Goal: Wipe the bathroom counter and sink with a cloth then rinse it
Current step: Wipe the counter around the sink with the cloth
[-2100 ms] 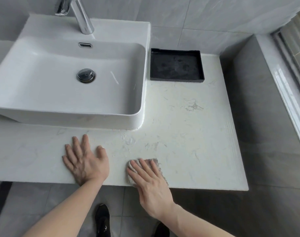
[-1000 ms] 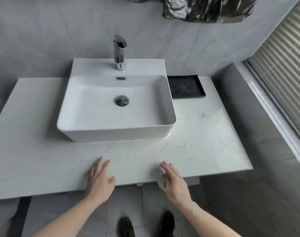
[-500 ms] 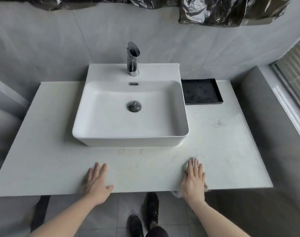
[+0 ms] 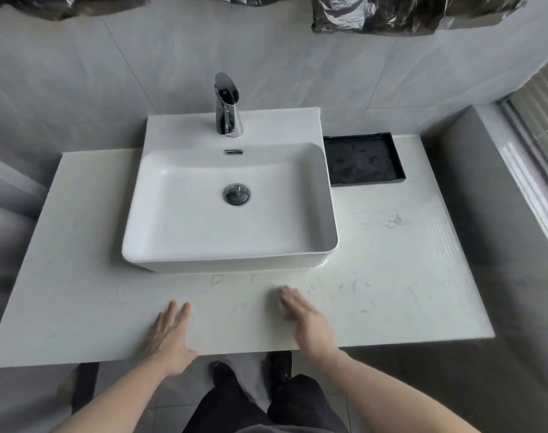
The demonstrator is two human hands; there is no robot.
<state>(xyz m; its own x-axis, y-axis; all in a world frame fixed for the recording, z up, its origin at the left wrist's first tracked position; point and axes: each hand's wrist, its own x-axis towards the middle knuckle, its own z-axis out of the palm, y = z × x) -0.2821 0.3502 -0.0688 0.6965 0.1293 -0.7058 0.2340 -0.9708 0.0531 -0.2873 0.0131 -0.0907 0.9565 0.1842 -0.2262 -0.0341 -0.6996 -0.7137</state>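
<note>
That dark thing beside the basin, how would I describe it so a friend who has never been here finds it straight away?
Start at the white sink sitting on the pale counter. Look just past its right rear corner, against the tiled wall: a shallow rectangular tray lies flat there. It is the only black item on the counter, and its bottom looks smudged.

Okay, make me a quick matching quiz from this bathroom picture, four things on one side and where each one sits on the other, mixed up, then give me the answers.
Things:
1. chrome tap
2. black rectangular tray
3. round metal drain plug
4. flat left hand

Places:
A. middle of the white basin floor
B. near the counter's front edge, left of the wiping hand
C. on the sink's back ledge
D. on the counter, right of the sink, by the wall

Pairs: 1-C, 2-D, 3-A, 4-B
</note>
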